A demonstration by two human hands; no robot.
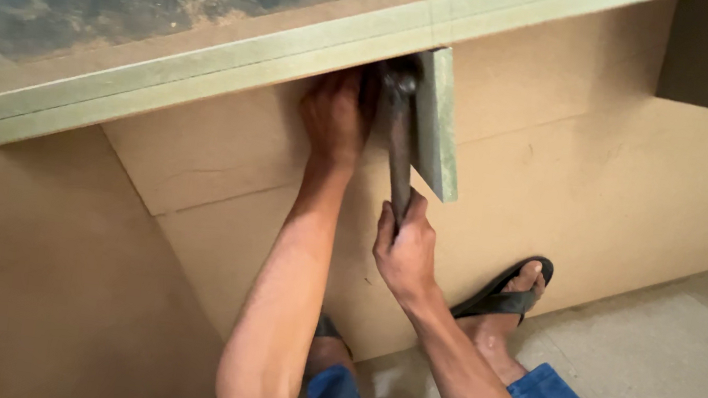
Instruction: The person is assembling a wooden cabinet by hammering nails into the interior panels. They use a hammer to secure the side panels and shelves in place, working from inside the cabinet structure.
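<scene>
Hammering under way: dark metal hammer [399, 142] is gripped by the right hand [406, 250], head beneath a green-edged fibreboard shelf [210, 55]. Left hand [334, 116], fingers curled, steadies a small upright panel [437, 119]. A careful, square strike seems needed next.

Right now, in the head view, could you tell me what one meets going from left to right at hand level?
Left hand → hammer → small green-edged board → sandalled foot, lower down. The right hand holds the hammer's handle.
</scene>
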